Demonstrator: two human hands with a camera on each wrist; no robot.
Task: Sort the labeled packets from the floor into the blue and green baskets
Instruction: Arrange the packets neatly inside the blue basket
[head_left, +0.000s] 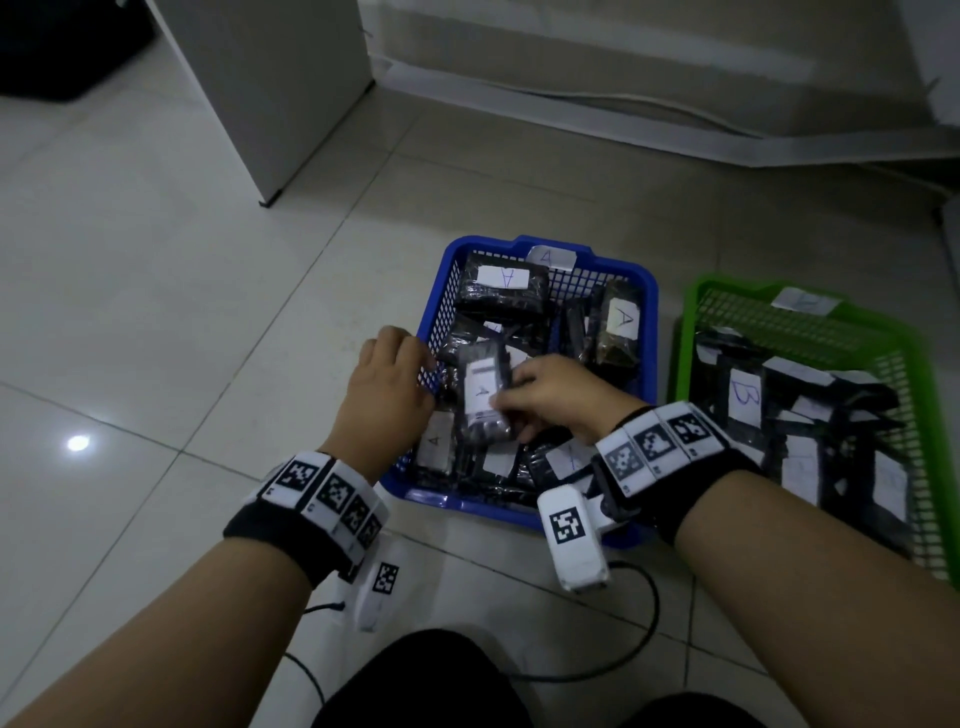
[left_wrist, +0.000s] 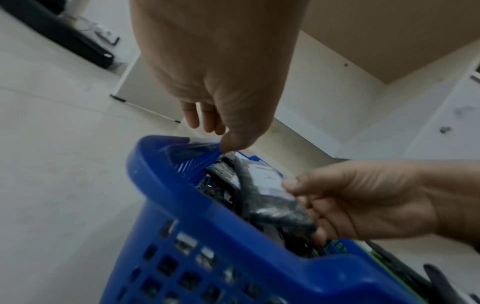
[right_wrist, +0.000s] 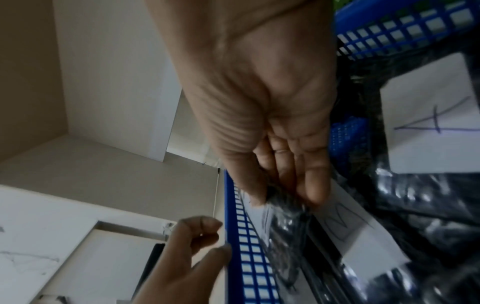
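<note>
A blue basket (head_left: 434, 306) labelled A holds several black packets with white A labels. To its right, a green basket (head_left: 684, 332) holds packets marked B. My right hand (head_left: 550, 395) pinches a black packet (head_left: 483, 395) with a white A label just above the pile in the blue basket. The left wrist view shows that packet (left_wrist: 272, 197) between the right thumb and fingers (left_wrist: 363, 201). My left hand (head_left: 389, 374) hovers at the blue basket's left rim (left_wrist: 182, 195), fingers loosely curled (left_wrist: 207, 123) and holding nothing.
Pale tiled floor (head_left: 156, 312) spreads to the left and front of the baskets. A white cabinet panel (head_left: 270, 93) stands behind on the left. A wall base with a cable (head_left: 623, 98) runs behind the baskets. A black cable (head_left: 644, 623) lies on the floor near my knees.
</note>
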